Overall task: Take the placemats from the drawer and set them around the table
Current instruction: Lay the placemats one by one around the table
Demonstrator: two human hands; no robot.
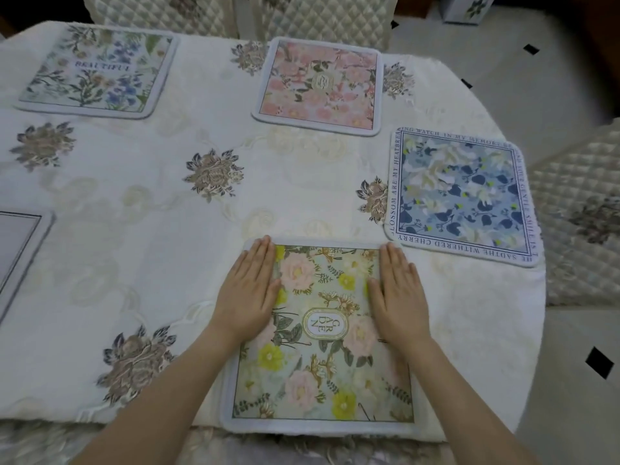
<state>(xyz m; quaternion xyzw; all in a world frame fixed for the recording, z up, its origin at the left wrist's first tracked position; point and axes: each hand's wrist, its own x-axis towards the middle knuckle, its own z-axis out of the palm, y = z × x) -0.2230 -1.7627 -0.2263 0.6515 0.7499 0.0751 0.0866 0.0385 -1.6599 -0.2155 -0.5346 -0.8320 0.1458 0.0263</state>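
Note:
A green floral placemat (322,364) marked GARDEN lies at the table's near edge. My left hand (248,290) presses flat on its left side and my right hand (399,290) presses flat on its right side, fingers straight. A blue floral placemat (463,196) lies at the right edge. A pink floral placemat (322,83) lies at the far side, and a placemat (97,72) reading BEAUTIFUL sits at the far left. Another placemat (20,256) is cut off at the left edge of the view.
The table carries a cream embroidered tablecloth (151,213). Quilted chairs stand at the far side (302,15) and at the right (577,213). Tiled floor (570,380) shows to the right, with a floral box (469,8) at the top.

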